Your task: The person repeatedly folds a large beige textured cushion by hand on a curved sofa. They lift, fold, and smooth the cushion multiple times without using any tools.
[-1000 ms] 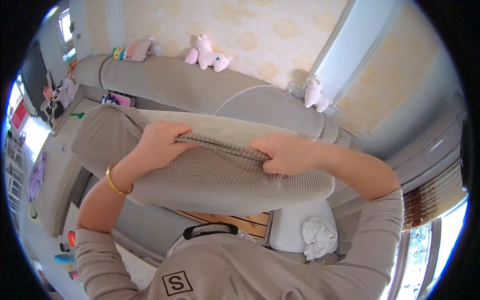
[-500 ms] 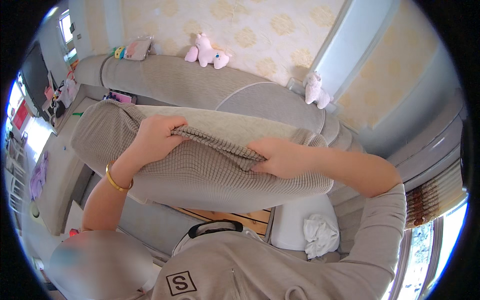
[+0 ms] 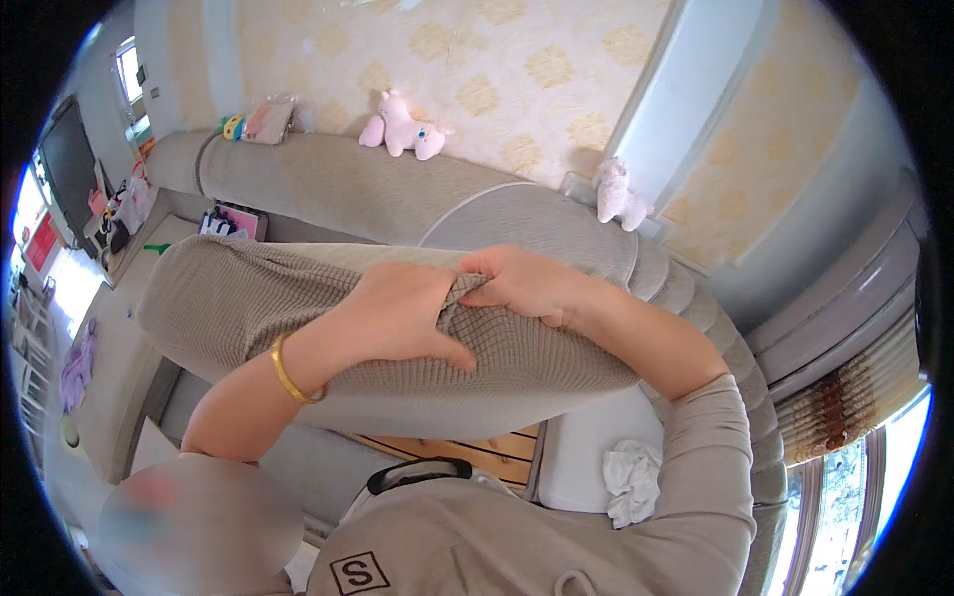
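Observation:
A long beige seat cushion (image 3: pixel 437 405) lies in front of me, partly inside a grey-brown waffle-knit stretch cover (image 3: pixel 248 298). My left hand (image 3: pixel 397 308), with a gold bangle on the wrist, grips the cover's edge near the cushion's middle, its thumb lying out over the knit. Close beside it, my right hand (image 3: pixel 517 283) pinches a bunched bit of the same edge. A strip of pale cushion top shows beyond both hands. Some fingertips are hidden behind the hands and fabric.
A grey sofa (image 3: pixel 298 184) curves along the wall behind, bearing a pink plush toy (image 3: pixel 407 129), a white plush toy (image 3: pixel 618 194) and a plastic-wrapped package (image 3: pixel 268 121). On the right, a crumpled white cloth (image 3: pixel 632 482) rests on a white cushion (image 3: pixel 574 462). Wooden slats (image 3: pixel 477 457) show below.
My hands have come together at the middle of the cover's edge. The left moved right and the right moved left, and the stretched edge between them is now bunched.

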The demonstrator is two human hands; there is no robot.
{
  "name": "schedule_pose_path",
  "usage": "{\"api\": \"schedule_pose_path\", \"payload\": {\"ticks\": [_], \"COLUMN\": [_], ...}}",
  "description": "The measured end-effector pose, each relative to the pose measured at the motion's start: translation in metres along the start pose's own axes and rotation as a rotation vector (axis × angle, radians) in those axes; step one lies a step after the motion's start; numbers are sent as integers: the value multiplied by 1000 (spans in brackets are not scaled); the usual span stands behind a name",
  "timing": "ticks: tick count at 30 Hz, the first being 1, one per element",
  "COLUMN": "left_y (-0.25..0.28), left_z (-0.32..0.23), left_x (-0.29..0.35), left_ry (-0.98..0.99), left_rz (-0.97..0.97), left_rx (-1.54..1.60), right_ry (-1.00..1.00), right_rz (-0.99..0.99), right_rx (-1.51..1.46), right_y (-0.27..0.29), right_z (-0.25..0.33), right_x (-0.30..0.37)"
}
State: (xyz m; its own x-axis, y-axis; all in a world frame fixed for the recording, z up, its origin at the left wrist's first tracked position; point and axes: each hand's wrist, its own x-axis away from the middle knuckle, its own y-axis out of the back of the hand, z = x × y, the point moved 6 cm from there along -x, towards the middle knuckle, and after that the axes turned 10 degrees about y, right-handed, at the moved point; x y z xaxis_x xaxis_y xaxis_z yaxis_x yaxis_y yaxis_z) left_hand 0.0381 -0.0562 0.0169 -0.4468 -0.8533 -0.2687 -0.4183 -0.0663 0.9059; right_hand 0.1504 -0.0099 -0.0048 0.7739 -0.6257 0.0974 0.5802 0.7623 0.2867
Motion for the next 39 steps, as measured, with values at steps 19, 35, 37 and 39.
{"api": "schedule_pose_path", "payload": {"ticks": [19, 35, 37, 39], "left_y": [-7, 0, -8, -9], "left_z": [14, 4, 15, 23], "left_x": [-5, 2, -8, -33], "left_ry": [123, -63, 64, 194], "left_rz": [-149, -347, -246, -92], "left_rx": [206, -142, -97, -155], "right_ry": [177, 389, 321, 154], "right_rz": [80, -14, -108, -230], "right_rx": [704, 929, 910, 901], "right_y": [49, 106, 105, 109], "right_z": [9, -21, -25, -32], "right_x": [70, 42, 39, 35]}}
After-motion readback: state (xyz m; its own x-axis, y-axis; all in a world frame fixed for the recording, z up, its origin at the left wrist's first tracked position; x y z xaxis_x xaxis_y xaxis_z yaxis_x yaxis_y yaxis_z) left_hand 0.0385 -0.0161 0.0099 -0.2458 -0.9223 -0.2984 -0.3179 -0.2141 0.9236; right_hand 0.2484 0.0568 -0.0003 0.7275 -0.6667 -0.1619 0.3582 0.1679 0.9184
